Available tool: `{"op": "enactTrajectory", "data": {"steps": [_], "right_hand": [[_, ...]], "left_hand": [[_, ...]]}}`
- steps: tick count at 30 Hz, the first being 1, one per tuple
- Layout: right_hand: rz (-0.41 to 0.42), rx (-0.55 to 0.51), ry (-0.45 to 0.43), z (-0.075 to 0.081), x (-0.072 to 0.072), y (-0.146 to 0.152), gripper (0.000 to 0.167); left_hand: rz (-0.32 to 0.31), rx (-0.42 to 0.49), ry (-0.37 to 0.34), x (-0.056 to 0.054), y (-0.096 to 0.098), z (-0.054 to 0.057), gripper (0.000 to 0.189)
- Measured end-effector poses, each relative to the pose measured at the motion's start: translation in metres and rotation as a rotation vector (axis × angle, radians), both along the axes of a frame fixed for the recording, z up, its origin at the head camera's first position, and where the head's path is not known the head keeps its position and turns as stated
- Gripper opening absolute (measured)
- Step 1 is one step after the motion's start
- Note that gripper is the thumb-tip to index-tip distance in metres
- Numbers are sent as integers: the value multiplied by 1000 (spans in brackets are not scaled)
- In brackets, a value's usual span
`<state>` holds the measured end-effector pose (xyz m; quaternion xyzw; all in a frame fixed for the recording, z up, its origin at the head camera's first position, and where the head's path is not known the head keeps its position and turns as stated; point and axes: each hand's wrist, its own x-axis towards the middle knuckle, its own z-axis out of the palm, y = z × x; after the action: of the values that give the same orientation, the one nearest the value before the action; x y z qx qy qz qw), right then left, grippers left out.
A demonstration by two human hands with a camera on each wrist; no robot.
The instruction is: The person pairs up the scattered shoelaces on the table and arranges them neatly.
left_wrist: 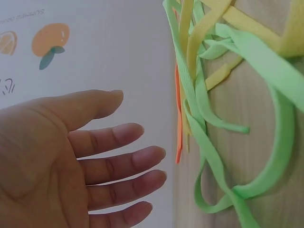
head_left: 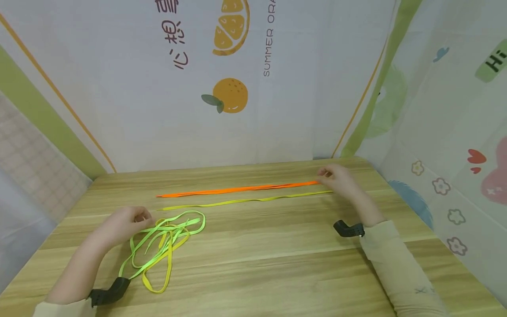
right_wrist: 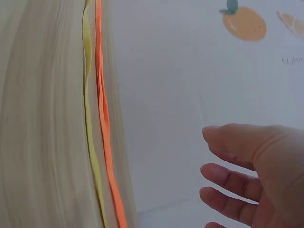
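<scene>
The wearer's left sleeve (head_left: 65, 309) and right sleeve (head_left: 400, 268) are cream-coloured, the right bearing a small grey cross-shaped marking (head_left: 424, 290) and loose creases in its fabric. At each cuff sits a matt black, elbow-shaped housing, left unit (head_left: 111, 292) and right unit (head_left: 348, 229) alike; left hand (head_left: 124, 224) and right hand (head_left: 339, 179) are bare.

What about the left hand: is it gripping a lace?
No: in its wrist view, the left hand shows thumb and fingers apart, nothing between them.
</scene>
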<state>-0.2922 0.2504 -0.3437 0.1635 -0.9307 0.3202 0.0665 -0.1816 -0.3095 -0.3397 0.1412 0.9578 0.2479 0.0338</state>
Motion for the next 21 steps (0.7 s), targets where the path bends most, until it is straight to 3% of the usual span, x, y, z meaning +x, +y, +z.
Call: {"op": "enactTrajectory", "data": {"steps": [5, 12, 17, 21], "right_hand": [[102, 6, 41, 7, 8, -20, 26], [173, 39, 68, 15, 23, -47, 24], [224, 80, 99, 16, 30, -65, 24], [316, 104, 181, 18, 35, -76, 23]], "left_hand": [[-28, 6, 25, 9, 1, 2, 18], [-79, -7, -17, 22, 2, 4, 19], [-121, -43, 42, 30, 1, 0, 14], [-169, -63, 114, 35, -2, -5, 10]]}}
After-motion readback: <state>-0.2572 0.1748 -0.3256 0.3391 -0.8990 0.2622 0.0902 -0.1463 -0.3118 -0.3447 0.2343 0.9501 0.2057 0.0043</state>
